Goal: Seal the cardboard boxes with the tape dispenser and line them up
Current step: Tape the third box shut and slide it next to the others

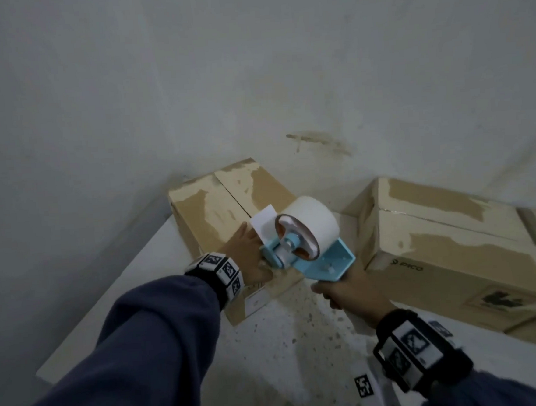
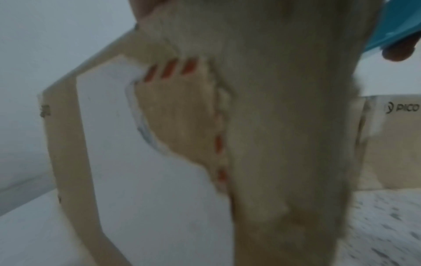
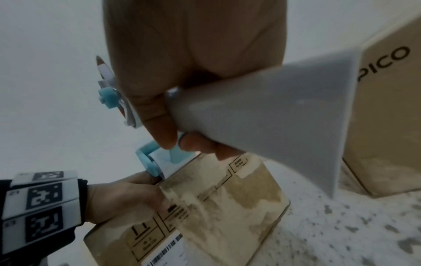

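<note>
Two boxes on desk (image 1: pixel 157 267): small cardboard box (image 1: pixel 216 206) by wall, PICO box (image 1: pixel 454 253) to its right. Left hand (image 1: pixel 251 261) lies flat on small box's top, fingers straight. Right hand (image 1: pixel 346 295) grips tape dispenser (image 1: pixel 307 241) by handle, its front end at box's near top edge beside left hand.

Small cardboard box (image 1: pixel 229 212): matt brown card, top scuffed pale where the skin is torn off, white paper label (image 3: pixel 168 252) on its near end. Beside that box, tape dispenser (image 1: pixel 324 262): smooth light-blue plastic frame, grey plastic handle (image 3: pixel 273 115), white matt tape roll (image 1: pixel 312 218). Larger cardboard box (image 1: pixel 447 247) right of it: same scuffed matt card. Tabletop (image 1: pixel 289 337) under them: white, speckled, gritty-looking.
</note>
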`<move>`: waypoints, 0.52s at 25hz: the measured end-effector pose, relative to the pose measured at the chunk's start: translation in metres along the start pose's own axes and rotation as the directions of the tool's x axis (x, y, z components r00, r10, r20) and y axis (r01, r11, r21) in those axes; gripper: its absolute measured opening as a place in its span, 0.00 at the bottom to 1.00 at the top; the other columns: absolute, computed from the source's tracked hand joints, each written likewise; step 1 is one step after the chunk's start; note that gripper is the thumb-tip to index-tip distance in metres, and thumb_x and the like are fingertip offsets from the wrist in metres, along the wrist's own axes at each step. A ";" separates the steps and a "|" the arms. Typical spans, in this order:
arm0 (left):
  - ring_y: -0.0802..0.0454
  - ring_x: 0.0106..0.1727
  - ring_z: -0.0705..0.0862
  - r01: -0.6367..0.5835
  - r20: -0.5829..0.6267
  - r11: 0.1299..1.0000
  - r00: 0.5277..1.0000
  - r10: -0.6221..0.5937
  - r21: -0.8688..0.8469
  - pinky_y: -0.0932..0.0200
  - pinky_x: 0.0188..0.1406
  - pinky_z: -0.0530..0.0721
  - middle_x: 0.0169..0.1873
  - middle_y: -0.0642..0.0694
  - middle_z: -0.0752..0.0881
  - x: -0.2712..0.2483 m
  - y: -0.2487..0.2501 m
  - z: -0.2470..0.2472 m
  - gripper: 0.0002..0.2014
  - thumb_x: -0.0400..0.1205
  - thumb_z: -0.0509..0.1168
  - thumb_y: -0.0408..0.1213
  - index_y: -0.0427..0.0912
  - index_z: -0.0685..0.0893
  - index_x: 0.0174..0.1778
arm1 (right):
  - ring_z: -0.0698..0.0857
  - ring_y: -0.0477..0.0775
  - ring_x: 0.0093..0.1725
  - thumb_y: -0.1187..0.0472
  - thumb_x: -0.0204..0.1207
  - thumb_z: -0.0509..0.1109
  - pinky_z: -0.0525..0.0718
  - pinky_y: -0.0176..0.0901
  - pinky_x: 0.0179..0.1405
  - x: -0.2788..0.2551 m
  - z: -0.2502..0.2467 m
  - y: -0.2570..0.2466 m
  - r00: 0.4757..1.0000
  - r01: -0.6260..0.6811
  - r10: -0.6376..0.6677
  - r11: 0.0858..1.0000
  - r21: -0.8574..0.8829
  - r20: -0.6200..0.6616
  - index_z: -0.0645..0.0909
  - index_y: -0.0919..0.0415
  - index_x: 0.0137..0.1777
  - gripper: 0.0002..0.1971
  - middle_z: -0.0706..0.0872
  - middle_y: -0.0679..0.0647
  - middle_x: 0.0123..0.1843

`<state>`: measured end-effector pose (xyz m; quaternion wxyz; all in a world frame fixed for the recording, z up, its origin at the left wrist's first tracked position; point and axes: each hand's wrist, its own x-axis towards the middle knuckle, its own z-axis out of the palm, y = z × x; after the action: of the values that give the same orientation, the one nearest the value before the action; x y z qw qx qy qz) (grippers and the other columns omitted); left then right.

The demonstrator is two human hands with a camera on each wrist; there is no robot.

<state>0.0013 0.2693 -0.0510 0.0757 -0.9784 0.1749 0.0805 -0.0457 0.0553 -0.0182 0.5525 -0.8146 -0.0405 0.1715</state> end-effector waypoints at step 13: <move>0.47 0.85 0.39 -0.026 0.104 0.992 0.994 0.040 -0.127 0.42 0.83 0.43 0.84 0.49 0.38 -0.006 -0.002 -0.006 0.52 0.60 0.33 0.72 0.54 0.38 0.82 | 0.78 0.41 0.22 0.72 0.63 0.76 0.75 0.39 0.25 -0.051 -0.020 0.051 0.981 -0.130 0.144 0.985 0.111 -0.131 0.82 0.61 0.42 0.10 0.84 0.51 0.31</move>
<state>-0.0027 0.2720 -0.0440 0.0219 -0.9725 0.1813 0.1447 -0.0934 0.0046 -0.0465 0.5816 -0.7963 0.0629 0.1538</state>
